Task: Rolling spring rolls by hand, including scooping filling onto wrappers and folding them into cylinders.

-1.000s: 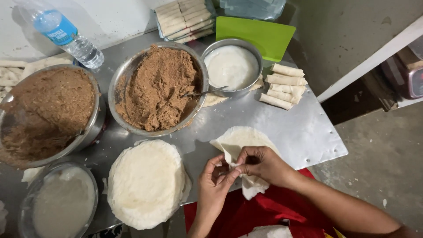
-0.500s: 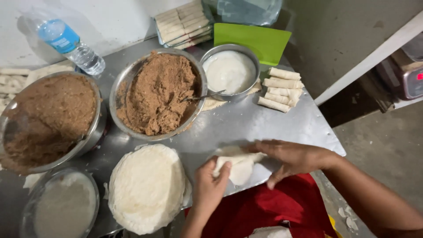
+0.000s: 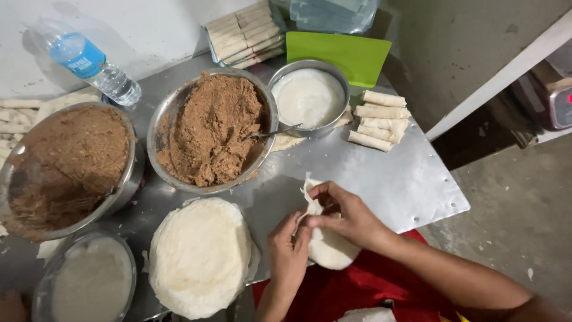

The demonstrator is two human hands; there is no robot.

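Observation:
A thin white round wrapper (image 3: 326, 247) lies on the metal table (image 3: 411, 179) at its near edge, its far side folded up. My right hand (image 3: 348, 216) pinches that folded edge from above. My left hand (image 3: 288, 250) grips the same edge from the left, fingertips touching the right hand's. A stack of round white wrappers (image 3: 199, 253) sits just left of my hands. Beyond them stands a metal bowl of brown minced filling (image 3: 208, 134) with a spoon (image 3: 271, 132) in it.
A second bowl of brown filling (image 3: 62, 167) is at the left, a bowl of white paste (image 3: 308, 96) at the back, another (image 3: 89, 286) near left. Several finished rolls (image 3: 378, 119) lie by a green board (image 3: 342, 55). A water bottle (image 3: 89, 65) lies far left.
The wrapper was held up in both hands, then pressed flat on the table under spread hands. Now both hands have come together, lifting and folding its far edge.

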